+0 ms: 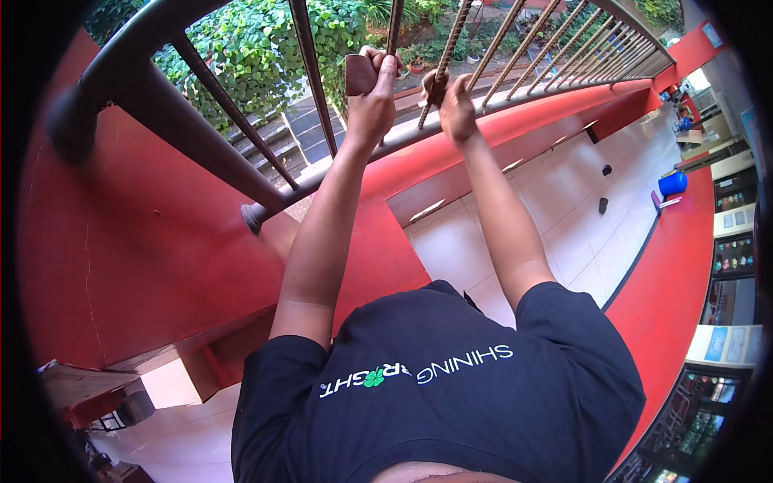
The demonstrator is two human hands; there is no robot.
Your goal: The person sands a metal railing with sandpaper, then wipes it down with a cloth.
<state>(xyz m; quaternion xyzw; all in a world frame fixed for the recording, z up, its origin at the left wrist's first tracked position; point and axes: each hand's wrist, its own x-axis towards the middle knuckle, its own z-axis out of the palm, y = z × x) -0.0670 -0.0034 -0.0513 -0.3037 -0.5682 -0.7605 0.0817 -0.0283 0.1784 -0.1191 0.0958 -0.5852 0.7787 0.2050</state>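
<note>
Sandpaper piece [360, 75] pressed to a rusty railing bar [394, 24], high on the balcony railing [515, 88]. Left hand [372, 101] grip clenched on it. Right hand [455, 101] grip grasping neighbouring twisted bar [449, 48]. Advice: wrap paper around the bar, stroke lengthwise, steady pressure.

A: Can you see what the left hand [372, 101] is holding?
B: A brown pad [360, 74], but its fingers [377, 55] curl behind it and hide.
A: And those shelves [734, 256] far off?
B: Too small and blurry to tell.
</note>
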